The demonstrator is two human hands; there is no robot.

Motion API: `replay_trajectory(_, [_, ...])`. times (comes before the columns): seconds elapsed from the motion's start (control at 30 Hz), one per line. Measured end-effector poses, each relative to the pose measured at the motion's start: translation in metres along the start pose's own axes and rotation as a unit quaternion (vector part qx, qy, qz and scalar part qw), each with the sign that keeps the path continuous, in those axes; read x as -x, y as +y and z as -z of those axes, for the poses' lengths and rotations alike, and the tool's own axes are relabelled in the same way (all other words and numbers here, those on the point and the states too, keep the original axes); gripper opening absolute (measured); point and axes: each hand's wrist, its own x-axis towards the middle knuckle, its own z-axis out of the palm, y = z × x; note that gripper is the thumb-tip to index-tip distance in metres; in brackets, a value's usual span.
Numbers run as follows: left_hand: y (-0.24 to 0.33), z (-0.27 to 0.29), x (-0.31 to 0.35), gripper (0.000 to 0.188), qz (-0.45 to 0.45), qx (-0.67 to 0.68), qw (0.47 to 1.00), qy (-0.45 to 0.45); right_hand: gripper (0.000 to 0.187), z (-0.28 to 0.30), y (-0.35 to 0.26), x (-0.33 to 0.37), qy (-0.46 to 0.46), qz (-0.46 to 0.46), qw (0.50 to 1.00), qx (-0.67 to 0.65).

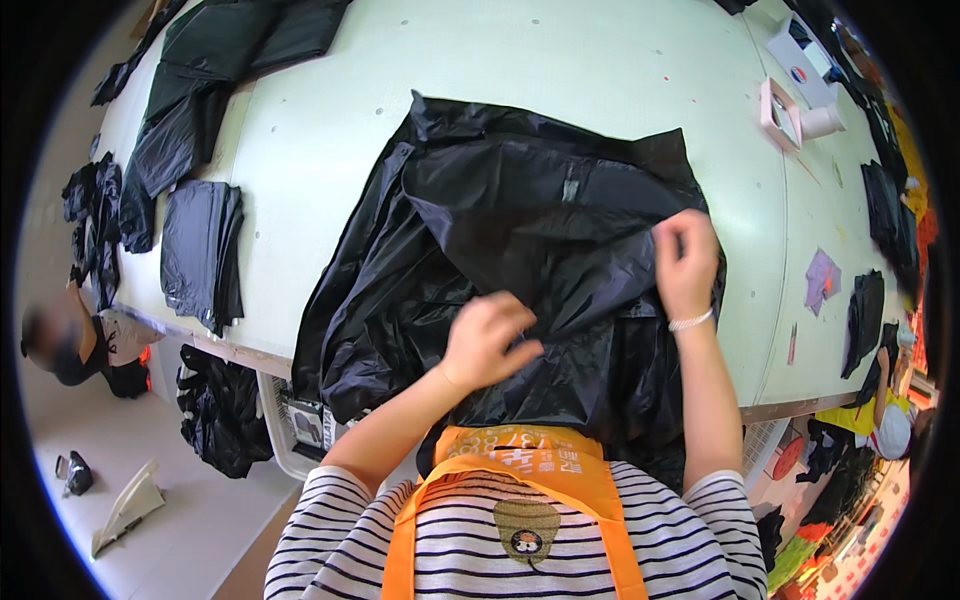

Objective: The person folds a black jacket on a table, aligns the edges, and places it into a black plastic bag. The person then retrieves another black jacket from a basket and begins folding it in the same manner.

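while the right grip (672,243) pinches the black garment (560,240) by a flap, the left grip (528,334) hangs loosely parted over its middle.

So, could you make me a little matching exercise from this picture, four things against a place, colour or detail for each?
Things:
1. Left hand
2. Right hand
3. Folded dark stack
4. Apron

Descriptions:
A. Near the left edge of the table
B. Orange
C. Over the lower middle of the black fabric
D. Has a white bracelet at its wrist

Right pairs: 1-C, 2-D, 3-A, 4-B
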Motion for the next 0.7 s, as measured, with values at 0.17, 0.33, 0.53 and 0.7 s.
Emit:
replay_trajectory(0.17, [-0.067, 0.018, -0.034, 0.044, 0.414, 0.239, 0.824, 0.303, 0.044, -0.062, -0.079, 0.081, -0.255, 0.077, 0.963, 0.029])
replay_trajectory(0.33, [-0.109, 0.048, -0.078, 0.030, 0.454, 0.486, 0.702, 0.255, 0.068, -0.083, -0.094, 0.116, -0.370, -0.018, 0.923, 0.107])
replay_trajectory(0.53, [-0.173, 0.038, -0.071, 0.035, 0.424, 0.317, 0.776, 0.343, 0.061, -0.083, -0.093, 0.132, -0.393, -0.031, 0.908, 0.141])
replay_trajectory(0.7, [-0.171, 0.048, -0.086, 0.030, 0.460, 0.336, 0.760, 0.313, 0.057, -0.084, -0.093, 0.102, -0.311, -0.001, 0.948, 0.068])
